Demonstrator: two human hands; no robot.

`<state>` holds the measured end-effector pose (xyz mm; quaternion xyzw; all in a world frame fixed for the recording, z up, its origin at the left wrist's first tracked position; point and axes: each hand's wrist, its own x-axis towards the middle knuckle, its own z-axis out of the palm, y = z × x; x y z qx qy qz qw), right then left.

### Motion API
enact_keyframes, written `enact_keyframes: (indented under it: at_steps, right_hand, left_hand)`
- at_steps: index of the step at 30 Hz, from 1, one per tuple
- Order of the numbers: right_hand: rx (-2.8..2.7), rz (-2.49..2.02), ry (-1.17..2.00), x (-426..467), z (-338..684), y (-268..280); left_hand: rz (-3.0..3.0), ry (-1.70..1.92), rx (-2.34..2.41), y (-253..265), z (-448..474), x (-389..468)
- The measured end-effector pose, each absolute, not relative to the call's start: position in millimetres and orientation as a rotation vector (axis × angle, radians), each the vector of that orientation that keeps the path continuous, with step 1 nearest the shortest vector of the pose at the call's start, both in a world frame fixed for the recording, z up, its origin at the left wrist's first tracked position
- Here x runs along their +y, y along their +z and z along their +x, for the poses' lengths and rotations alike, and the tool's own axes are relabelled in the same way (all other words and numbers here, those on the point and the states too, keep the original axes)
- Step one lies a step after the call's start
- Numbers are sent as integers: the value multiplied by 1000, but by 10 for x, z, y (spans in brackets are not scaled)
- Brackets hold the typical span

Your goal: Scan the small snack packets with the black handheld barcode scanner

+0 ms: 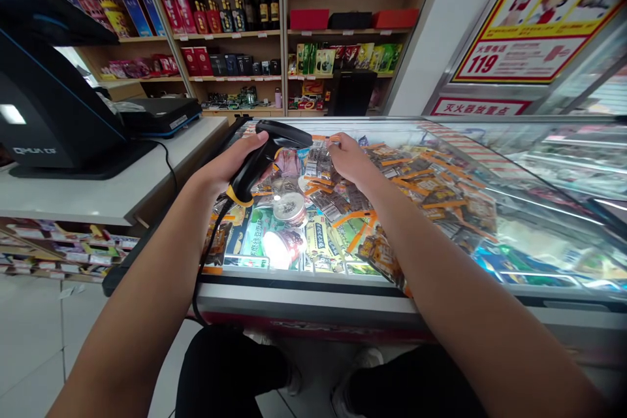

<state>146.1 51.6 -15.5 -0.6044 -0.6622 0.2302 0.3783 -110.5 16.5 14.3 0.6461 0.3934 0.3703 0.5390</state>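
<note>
My left hand (226, 160) is wrapped round the grip of a black barcode scanner (255, 166) with a yellow ring at its base. Its head points right, and a black cable (208, 251) runs down from it over the cabinet edge. My right hand (350, 158) pinches the orange top of a small clear snack packet (319, 162), which hangs in front of the scanner head. Beneath both hands is a glass-topped freezer cabinet (313, 294). Many similar orange-edged snack packets (431, 176) lie spread over it to the right. Ice cream tubs (290, 208) show below.
To the left, a counter (88, 199) carries a black checkout terminal (53, 91) and a scale (161, 114). Behind the freezer, shelves (220, 36) hold boxes, bottles and bags. A red and yellow poster (533, 19) hangs on the right wall. My legs are close to the freezer front.
</note>
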Motion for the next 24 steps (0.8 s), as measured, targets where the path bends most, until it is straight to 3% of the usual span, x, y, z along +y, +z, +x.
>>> enact_keyframes:
  at_steps: [4, 11, 13, 19, 24]
  right_hand:
    - [-1682, -1595, 549, 526, 1536, -132]
    - [-1628, -1707, -138, 492, 1643, -102]
    - [-1739, -1607, -100, 424, 1521, -103]
    - [-2339, -1130, 436, -13, 908, -179]
    - [-2511, -1000, 530, -430, 507, -315]
  left_hand:
    - [1499, 942, 907, 144, -1086, 199]
    - [1369, 1112, 1006, 193, -1062, 245]
    - [1341, 1144, 1018, 202, -1073, 262]
    - [1399, 1143, 1021, 314, -1335, 232]
    - [1569, 1144, 824, 347, -1565, 94]
